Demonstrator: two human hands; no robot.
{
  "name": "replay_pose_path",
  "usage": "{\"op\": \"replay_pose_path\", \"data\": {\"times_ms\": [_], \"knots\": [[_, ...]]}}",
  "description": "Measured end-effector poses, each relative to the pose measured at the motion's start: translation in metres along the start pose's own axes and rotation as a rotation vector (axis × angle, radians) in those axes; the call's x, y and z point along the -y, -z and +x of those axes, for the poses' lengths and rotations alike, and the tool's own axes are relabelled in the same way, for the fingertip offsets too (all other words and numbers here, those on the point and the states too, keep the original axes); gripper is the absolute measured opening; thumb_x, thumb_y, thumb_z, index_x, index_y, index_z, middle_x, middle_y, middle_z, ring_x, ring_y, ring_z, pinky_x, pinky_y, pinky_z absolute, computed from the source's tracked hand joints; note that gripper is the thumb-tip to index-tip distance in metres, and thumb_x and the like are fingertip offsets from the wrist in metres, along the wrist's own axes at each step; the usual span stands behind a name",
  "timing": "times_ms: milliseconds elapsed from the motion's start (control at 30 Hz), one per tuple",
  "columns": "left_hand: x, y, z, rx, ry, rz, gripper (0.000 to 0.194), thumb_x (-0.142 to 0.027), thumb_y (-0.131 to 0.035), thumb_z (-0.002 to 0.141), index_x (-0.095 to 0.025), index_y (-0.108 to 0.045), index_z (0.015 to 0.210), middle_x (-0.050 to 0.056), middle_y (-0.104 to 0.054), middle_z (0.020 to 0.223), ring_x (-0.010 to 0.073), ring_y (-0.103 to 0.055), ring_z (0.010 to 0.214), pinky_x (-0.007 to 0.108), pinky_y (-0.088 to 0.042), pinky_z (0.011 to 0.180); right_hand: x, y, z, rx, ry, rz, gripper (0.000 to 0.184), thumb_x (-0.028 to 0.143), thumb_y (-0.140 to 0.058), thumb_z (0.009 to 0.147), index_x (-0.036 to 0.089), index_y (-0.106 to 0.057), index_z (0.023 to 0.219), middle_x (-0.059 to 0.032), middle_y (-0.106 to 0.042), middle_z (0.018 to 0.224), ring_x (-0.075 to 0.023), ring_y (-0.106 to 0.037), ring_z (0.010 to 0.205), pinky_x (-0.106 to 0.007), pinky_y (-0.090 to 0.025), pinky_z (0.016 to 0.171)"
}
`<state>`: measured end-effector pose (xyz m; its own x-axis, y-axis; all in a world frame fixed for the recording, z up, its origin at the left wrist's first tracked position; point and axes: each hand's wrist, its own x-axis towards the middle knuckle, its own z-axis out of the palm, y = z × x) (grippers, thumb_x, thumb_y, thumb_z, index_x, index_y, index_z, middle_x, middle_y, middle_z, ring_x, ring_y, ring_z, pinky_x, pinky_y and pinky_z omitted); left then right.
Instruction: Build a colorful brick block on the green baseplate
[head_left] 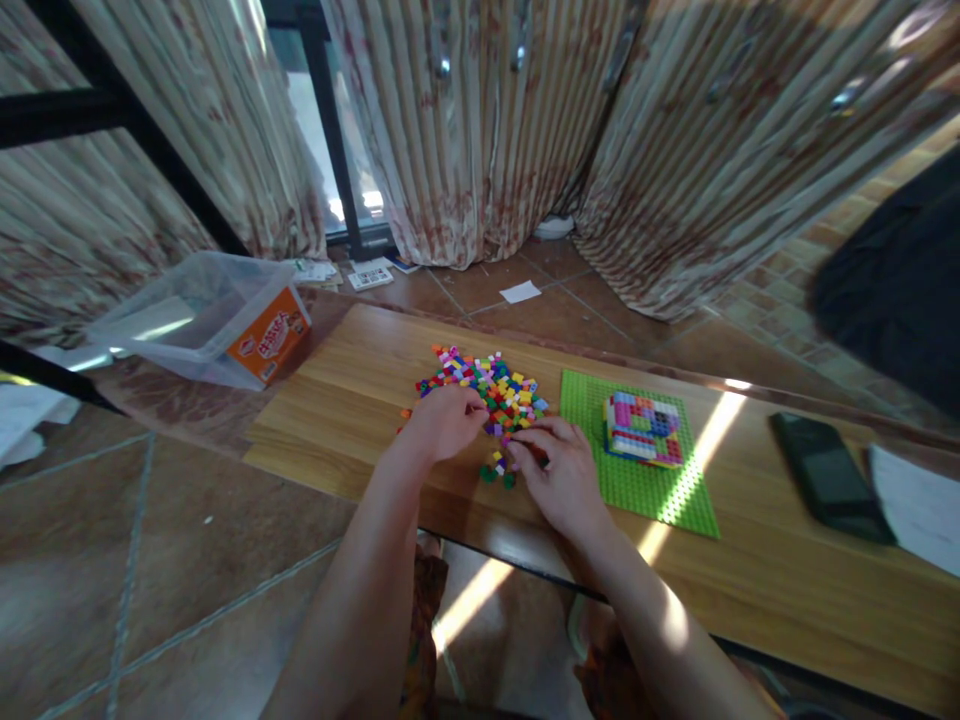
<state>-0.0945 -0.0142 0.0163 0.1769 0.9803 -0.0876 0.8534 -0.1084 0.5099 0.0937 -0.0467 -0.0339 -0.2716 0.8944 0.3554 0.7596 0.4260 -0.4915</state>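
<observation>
A heap of small multicoloured toy building bricks (510,385) lies on the wooden table. At its near left side is my left hand (446,420), thumb and fingertips pinched together; anything between them is too small to make out. My right hand (564,472) curls at the heap's near right edge, its fingers closed near a few loose bricks, and what it grips is unclear. Just left of the right fingertips sit some yellow, white and green pieces (499,465). To the right, a rectangular structure of stacked bricks (643,430) stands on a green studded baseplate (581,400).
A dark phone (829,470) and a white paper sheet (919,510) lie at the table's right end. On the floor to the left stands a clear plastic bin (187,330) with an orange label. Striped curtains (487,130) hang behind the wooden table (315,420).
</observation>
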Motion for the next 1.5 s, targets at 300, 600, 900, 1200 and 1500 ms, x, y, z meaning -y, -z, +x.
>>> {"op": "replay_pose_path", "data": {"times_ms": [300, 600, 900, 1200, 1500], "knots": [[0.0, -0.001, 0.001, -0.001, 0.01, 0.005, 0.026, -0.023, -0.05, 0.087, -0.015, -0.072, 0.077, 0.007, -0.071, 0.079, 0.0171, -0.06, 0.073, 0.027, -0.039, 0.067, 0.003, -0.004, 0.005, -0.015, 0.033, -0.086, 0.018, 0.025, -0.058, 0.087, 0.026, -0.073, 0.095, -0.0076, -0.062, 0.109, -0.0256, -0.052, 0.097, -0.04, -0.041, 0.081], [0.002, 0.003, 0.0, -0.018, 0.004, 0.014, 0.026, -0.024, -0.051, 0.087, -0.014, -0.072, 0.076, 0.006, -0.07, 0.074, 0.0164, -0.058, 0.068, 0.027, -0.038, 0.063, 0.002, -0.002, 0.004, 0.018, 0.068, -0.135, 0.027, 0.014, -0.055, 0.082, 0.027, -0.072, 0.099, -0.0067, -0.063, 0.107, -0.0257, -0.05, 0.096, -0.04, -0.039, 0.08], [0.001, 0.003, -0.001, -0.033, 0.006, 0.013, 0.025, -0.022, -0.051, 0.087, -0.014, -0.073, 0.077, 0.007, -0.071, 0.076, 0.017, -0.059, 0.069, 0.027, -0.04, 0.063, 0.012, 0.002, 0.011, 0.142, 0.166, -0.201, 0.019, 0.026, -0.054, 0.092, 0.026, -0.072, 0.096, -0.0068, -0.065, 0.094, -0.0249, -0.051, 0.092, -0.038, -0.038, 0.075], [-0.005, -0.002, 0.002, -0.034, -0.031, -0.032, 0.024, -0.019, -0.051, 0.085, -0.013, -0.074, 0.083, 0.007, -0.072, 0.079, 0.0176, -0.061, 0.073, 0.027, -0.043, 0.068, 0.006, 0.002, 0.016, 0.198, 0.182, -0.229, 0.017, 0.022, -0.052, 0.092, 0.023, -0.069, 0.093, -0.0071, -0.067, 0.092, -0.0251, -0.053, 0.091, -0.038, -0.036, 0.078], [-0.006, -0.009, 0.006, 0.008, -0.181, -0.372, 0.023, -0.021, -0.051, 0.085, -0.015, -0.072, 0.089, 0.003, -0.072, 0.082, 0.0157, -0.062, 0.075, 0.025, -0.047, 0.068, 0.004, 0.009, 0.02, -0.055, -0.303, 0.766, 0.019, 0.038, -0.057, 0.087, 0.02, -0.064, 0.09, -0.0015, -0.067, 0.078, -0.0168, -0.06, 0.073, -0.03, -0.047, 0.068]]}}
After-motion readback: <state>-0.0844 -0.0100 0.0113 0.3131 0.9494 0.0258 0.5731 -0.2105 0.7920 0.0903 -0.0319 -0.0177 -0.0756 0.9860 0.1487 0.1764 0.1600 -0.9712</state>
